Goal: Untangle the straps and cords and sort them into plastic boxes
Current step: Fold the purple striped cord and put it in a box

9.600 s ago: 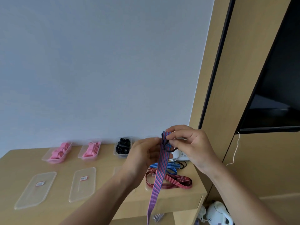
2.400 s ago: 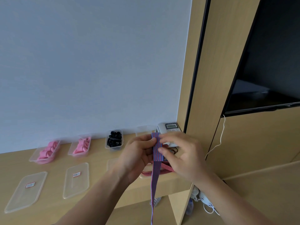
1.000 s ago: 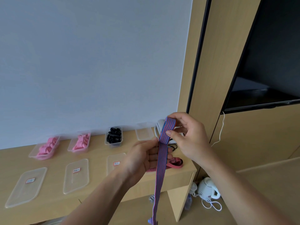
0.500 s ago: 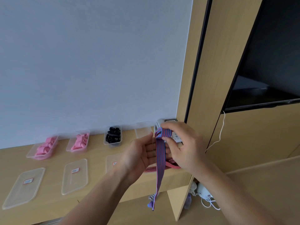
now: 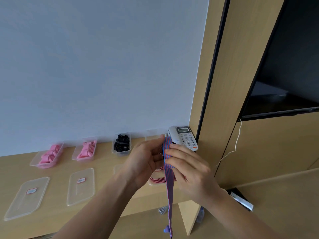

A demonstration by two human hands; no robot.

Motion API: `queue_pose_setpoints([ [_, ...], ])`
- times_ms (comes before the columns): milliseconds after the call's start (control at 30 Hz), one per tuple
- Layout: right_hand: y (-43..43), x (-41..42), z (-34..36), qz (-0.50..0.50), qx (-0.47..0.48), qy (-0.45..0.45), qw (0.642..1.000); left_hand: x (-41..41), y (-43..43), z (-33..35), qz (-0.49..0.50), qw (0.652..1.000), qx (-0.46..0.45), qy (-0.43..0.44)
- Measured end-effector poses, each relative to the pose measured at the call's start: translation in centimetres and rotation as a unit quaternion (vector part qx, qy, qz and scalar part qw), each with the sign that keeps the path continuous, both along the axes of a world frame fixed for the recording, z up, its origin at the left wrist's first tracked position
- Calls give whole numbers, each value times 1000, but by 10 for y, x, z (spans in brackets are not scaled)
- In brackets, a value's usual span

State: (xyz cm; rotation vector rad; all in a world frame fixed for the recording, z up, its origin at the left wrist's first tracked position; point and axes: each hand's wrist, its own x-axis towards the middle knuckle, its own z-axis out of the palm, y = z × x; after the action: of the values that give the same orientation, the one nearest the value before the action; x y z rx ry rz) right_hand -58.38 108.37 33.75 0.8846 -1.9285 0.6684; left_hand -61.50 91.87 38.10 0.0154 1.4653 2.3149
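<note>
A blue-and-red striped strap [image 5: 168,187] hangs from my hands above the desk's right end, its tail reaching below the desk edge. My left hand [image 5: 145,161] holds the folded top of the strap from the left. My right hand [image 5: 188,168] presses the folded part from the right with fingers laid across it. A red striped strap [image 5: 156,179] lies on the desk under my hands, mostly hidden. Two clear boxes hold pink straps [image 5: 49,155] [image 5: 87,150], and a third holds black cords [image 5: 122,144].
Two clear lids [image 5: 25,197] [image 5: 81,186] lie on the wooden desk [image 5: 57,171], and a third is partly hidden behind my left hand. An empty clear box [image 5: 153,135] and a white telephone [image 5: 185,138] stand at the back right. A dark screen [image 5: 290,66] hangs right.
The strap's upper part has been folded over and my hands have dropped a little. My right hand now lies flat across the fold, where before it pinched the raised top end.
</note>
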Motion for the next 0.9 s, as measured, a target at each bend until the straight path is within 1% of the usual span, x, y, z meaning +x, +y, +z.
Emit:
queue_pose_setpoints([
  [100,-1,2,0,10,9,-27,1000,-1,-3,0,15,1000,-2,10],
  [133,-1,3,2,20,-7,-46,999,-2,-4,-1,17,1000,-7,15],
  [200,0,2,9,41,-67,-81,994,-1,-5,-2,15,999,-22,25],
  [267,2,-2,19,11,-114,-111,987,0,-4,-4,4,998,-38,40],
  [300,2,-4,25,-12,-131,-150,980,0,-4,-5,0,998,-42,47],
  [333,2,-6,29,-29,-142,-217,965,1,-3,-5,-1,998,-45,54],
  [400,5,-11,37,-35,-129,-375,917,1,-3,-3,0,997,-48,63],
  [433,7,-14,40,-26,-113,-428,896,1,-3,-3,-3,997,-46,65],
  [467,9,-15,43,-14,-100,-455,885,2,-3,-3,-7,997,-42,66],
  [500,10,-16,46,-5,-98,-463,881,3,-3,-3,-11,997,-35,66],
  [600,12,-16,53,6,-124,-452,883,4,-1,-5,-8,998,-19,65],
  [667,12,-16,53,11,-141,-445,884,6,1,-6,0,996,-44,71],
  [733,14,-18,53,18,-181,-448,875,9,3,-8,-5,994,-79,74],
  [800,15,-19,55,27,-218,-443,869,11,6,-10,-15,995,-84,51],
  [900,15,-20,58,34,-255,-417,872,14,8,-12,-21,998,-65,5],
])
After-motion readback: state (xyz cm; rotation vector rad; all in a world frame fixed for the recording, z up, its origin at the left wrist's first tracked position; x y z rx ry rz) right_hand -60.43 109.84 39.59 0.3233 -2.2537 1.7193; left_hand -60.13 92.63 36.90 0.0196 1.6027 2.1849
